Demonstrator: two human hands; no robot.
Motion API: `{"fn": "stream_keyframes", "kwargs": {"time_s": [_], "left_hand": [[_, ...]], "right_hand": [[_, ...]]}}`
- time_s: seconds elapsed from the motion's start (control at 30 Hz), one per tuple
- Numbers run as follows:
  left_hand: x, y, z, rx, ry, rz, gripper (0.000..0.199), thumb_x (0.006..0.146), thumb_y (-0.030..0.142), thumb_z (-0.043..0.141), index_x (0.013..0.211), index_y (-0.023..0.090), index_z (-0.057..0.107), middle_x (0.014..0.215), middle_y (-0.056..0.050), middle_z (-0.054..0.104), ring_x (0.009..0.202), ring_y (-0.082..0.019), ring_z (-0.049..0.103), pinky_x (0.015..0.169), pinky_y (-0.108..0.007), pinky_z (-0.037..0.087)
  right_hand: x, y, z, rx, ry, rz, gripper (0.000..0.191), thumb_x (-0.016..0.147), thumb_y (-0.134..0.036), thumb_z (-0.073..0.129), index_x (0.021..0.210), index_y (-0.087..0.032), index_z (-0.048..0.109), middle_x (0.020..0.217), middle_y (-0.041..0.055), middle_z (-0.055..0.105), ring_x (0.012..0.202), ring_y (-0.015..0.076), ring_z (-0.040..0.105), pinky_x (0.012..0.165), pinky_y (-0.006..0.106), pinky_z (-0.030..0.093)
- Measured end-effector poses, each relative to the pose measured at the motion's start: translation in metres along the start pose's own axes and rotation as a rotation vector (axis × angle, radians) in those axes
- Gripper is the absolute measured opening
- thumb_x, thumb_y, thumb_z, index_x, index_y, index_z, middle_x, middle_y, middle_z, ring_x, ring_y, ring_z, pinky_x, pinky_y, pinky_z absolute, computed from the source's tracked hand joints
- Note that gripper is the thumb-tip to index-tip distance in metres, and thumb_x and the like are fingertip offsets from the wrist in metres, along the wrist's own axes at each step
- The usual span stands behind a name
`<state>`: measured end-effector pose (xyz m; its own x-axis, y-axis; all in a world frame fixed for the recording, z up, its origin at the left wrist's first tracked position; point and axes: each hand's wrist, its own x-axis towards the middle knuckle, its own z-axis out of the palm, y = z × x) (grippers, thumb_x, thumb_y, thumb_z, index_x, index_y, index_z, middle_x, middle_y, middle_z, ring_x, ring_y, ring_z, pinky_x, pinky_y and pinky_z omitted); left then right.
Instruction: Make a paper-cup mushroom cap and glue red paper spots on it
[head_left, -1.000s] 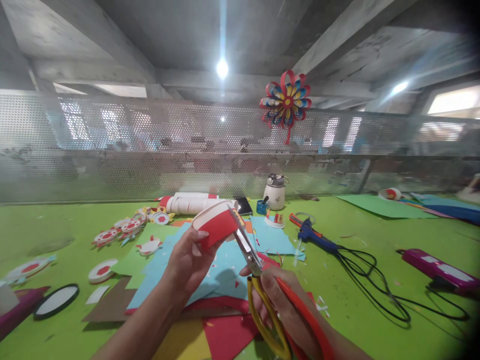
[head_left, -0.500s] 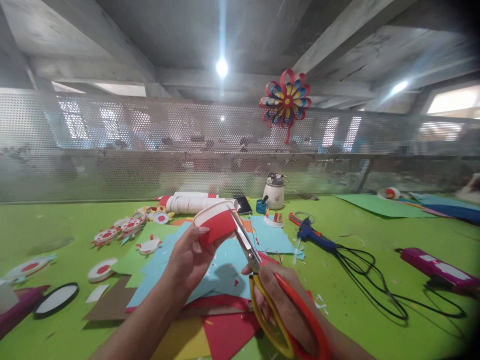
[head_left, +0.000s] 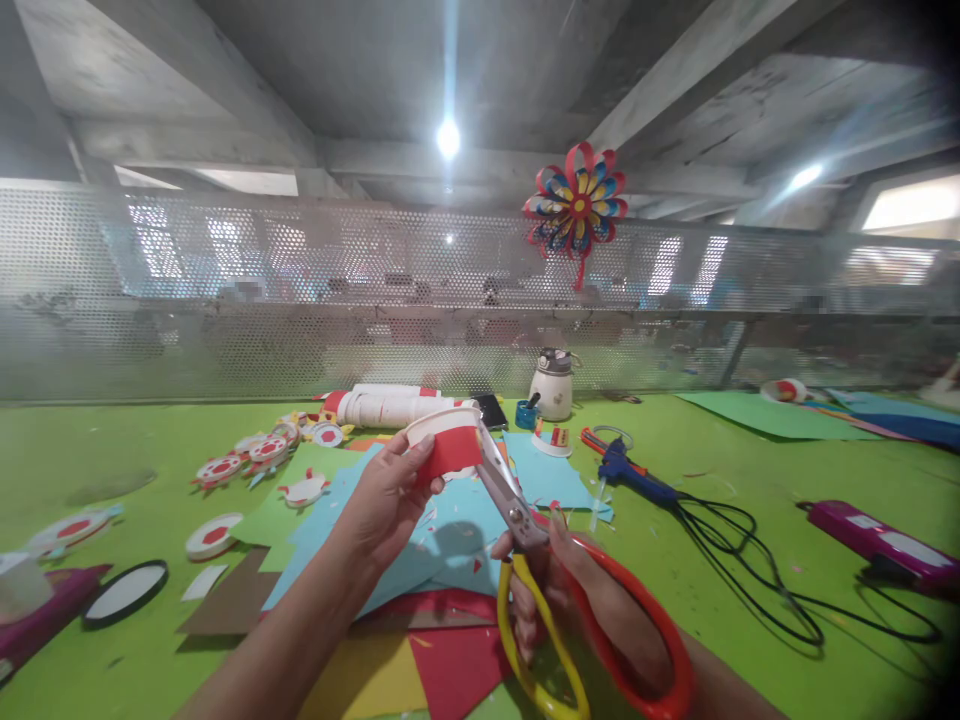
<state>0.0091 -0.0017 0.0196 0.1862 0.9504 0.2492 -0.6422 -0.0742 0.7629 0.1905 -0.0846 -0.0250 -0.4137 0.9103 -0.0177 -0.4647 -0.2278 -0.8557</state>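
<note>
Between the fingers and thumb of my left hand [head_left: 394, 492] is a white paper cup piece [head_left: 450, 445] with a red band. My right hand [head_left: 577, 590] has its fingers in the handles of large scissors [head_left: 517, 515], one handle yellow and the other red. The scissor blades meet the right edge of the cup piece, and how far they are parted is hard to tell. Below both hands lie light blue paper sheets [head_left: 420, 555] with small scraps on them, over red and yellow sheets [head_left: 457, 670].
Round red-and-white paper pieces [head_left: 217, 470] sit at left, near black-rimmed tape [head_left: 126, 593]. Rolled white cups [head_left: 382, 408], a bottle [head_left: 551, 388] and a blue pot [head_left: 526, 413] stand behind. A blue glue gun [head_left: 630, 475] with black cable and a purple power strip [head_left: 881, 540] lie at right.
The cup piece and my left hand have shifted slightly right, and the piece has turned. The scissor handles are spread wider, with my right thumb raised. The whole view has moved slightly.
</note>
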Motion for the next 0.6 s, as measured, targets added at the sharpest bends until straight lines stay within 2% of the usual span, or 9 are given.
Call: {"fn": "stream_keyframes", "kwargs": {"time_s": [0.07, 0.17, 0.3, 0.4, 0.5, 0.57, 0.6], "left_hand": [[0.001, 0.005, -0.003, 0.047, -0.033, -0.013, 0.020, 0.072, 0.017, 0.073, 0.091, 0.014, 0.067, 0.081, -0.001, 0.066, 0.057, -0.006, 0.055, 0.043, -0.014, 0.044], [0.003, 0.013, -0.008, 0.117, -0.116, -0.080, 0.024, 0.071, 0.018, 0.073, 0.094, 0.011, 0.068, 0.074, -0.003, 0.065, 0.052, -0.006, 0.053, 0.041, -0.014, 0.041], [0.005, 0.017, -0.013, 0.162, -0.195, -0.158, 0.017, 0.074, 0.018, 0.071, 0.088, 0.010, 0.070, 0.063, -0.002, 0.060, 0.048, -0.006, 0.050, 0.038, -0.013, 0.039], [0.003, 0.017, -0.014, 0.166, -0.230, -0.178, 0.021, 0.075, 0.018, 0.069, 0.095, 0.010, 0.071, 0.065, -0.004, 0.062, 0.044, -0.005, 0.048, 0.036, -0.013, 0.038], [0.001, 0.017, -0.014, 0.177, -0.276, -0.200, 0.028, 0.074, 0.016, 0.068, 0.102, 0.010, 0.070, 0.068, -0.007, 0.064, 0.041, -0.005, 0.048, 0.035, -0.014, 0.037], [0.000, 0.019, -0.015, 0.200, -0.301, -0.236, 0.031, 0.073, 0.013, 0.069, 0.104, 0.010, 0.070, 0.069, -0.008, 0.065, 0.041, -0.006, 0.050, 0.034, -0.014, 0.037], [0.000, 0.019, -0.015, 0.211, -0.309, -0.254, 0.032, 0.073, 0.012, 0.069, 0.104, 0.010, 0.069, 0.070, -0.009, 0.066, 0.040, -0.007, 0.051, 0.034, -0.015, 0.037]], "right_hand": [[-0.002, -0.004, -0.005, 0.014, -0.075, 0.043, 0.056, 0.081, -0.068, 0.049, 0.097, -0.016, 0.060, 0.062, -0.0018, 0.053, 0.054, 0.0097, 0.054, 0.057, 0.025, 0.048], [-0.008, -0.014, -0.016, -0.119, -0.160, 0.077, 0.055, 0.085, -0.064, 0.045, 0.104, -0.015, 0.059, 0.069, 0.0014, 0.056, 0.060, 0.0120, 0.057, 0.062, 0.028, 0.049], [-0.016, -0.032, -0.029, -0.376, -0.261, 0.019, 0.049, 0.092, -0.056, 0.039, 0.110, -0.014, 0.058, 0.078, 0.0052, 0.059, 0.069, 0.0145, 0.059, 0.070, 0.032, 0.048], [-0.019, -0.041, -0.033, -0.428, -0.312, 0.030, 0.052, 0.092, -0.057, 0.036, 0.113, -0.015, 0.057, 0.081, 0.0056, 0.059, 0.073, 0.0154, 0.058, 0.073, 0.034, 0.047], [-0.024, -0.048, -0.032, -0.481, -0.311, 0.050, 0.056, 0.091, -0.061, 0.035, 0.116, -0.016, 0.057, 0.081, 0.0050, 0.058, 0.071, 0.0151, 0.058, 0.070, 0.032, 0.047], [-0.030, -0.052, -0.028, -0.596, -0.273, 0.034, 0.052, 0.091, -0.058, 0.037, 0.109, -0.016, 0.062, 0.078, 0.0046, 0.059, 0.067, 0.0146, 0.057, 0.065, 0.030, 0.047], [-0.034, -0.055, -0.024, -0.652, -0.208, -0.005, 0.047, 0.089, -0.056, 0.043, 0.101, -0.017, 0.066, 0.075, 0.0043, 0.060, 0.065, 0.0146, 0.057, 0.063, 0.030, 0.047]]}}
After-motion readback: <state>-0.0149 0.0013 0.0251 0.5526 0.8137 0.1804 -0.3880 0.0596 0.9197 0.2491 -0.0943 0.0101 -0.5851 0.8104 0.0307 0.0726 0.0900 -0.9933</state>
